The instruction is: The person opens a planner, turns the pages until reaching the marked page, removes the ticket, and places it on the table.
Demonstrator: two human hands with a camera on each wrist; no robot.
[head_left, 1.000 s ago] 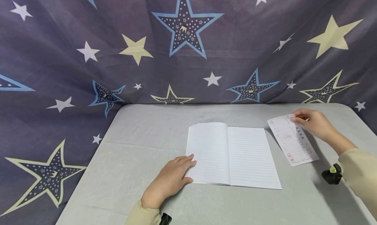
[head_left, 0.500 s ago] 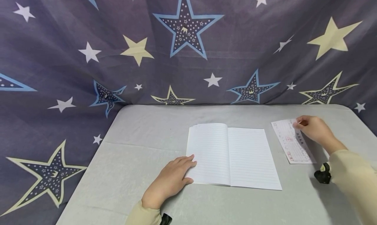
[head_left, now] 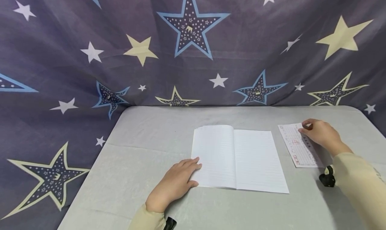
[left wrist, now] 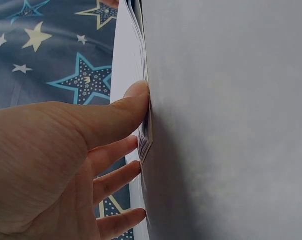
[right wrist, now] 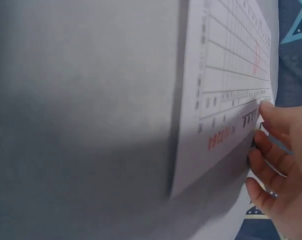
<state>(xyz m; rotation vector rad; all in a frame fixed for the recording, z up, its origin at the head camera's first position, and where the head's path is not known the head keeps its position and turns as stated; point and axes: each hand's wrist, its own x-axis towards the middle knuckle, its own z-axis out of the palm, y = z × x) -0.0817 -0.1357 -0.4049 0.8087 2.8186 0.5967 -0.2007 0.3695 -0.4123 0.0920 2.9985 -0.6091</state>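
An open lined notebook [head_left: 260, 163] lies on the table, its blank pages spread to both sides of the fold. My left hand [head_left: 173, 181] rests with extended fingers on the lower left edge of it; in the left wrist view the thumb touches the stacked page edges [left wrist: 142, 65]. To the right of the notebook is a printed receipt slip [head_left: 303, 153] with a ruled grid and red marks, lying almost flat. My right hand [head_left: 322, 134] pinches its upper right edge, thumb on the printed face and fingers at the far side in the right wrist view.
A grey cloth covers the table [head_left: 135, 133]. Behind and to the left hangs a dark curtain [head_left: 169, 69] patterned with stars, meeting the table's back edge. Black wrist devices [head_left: 328, 177] sit by both sleeves.
My right hand has lowered the receipt slip from a tilted, raised position down to the table, shifting slightly toward me. The left hand and notebook have stayed in place.
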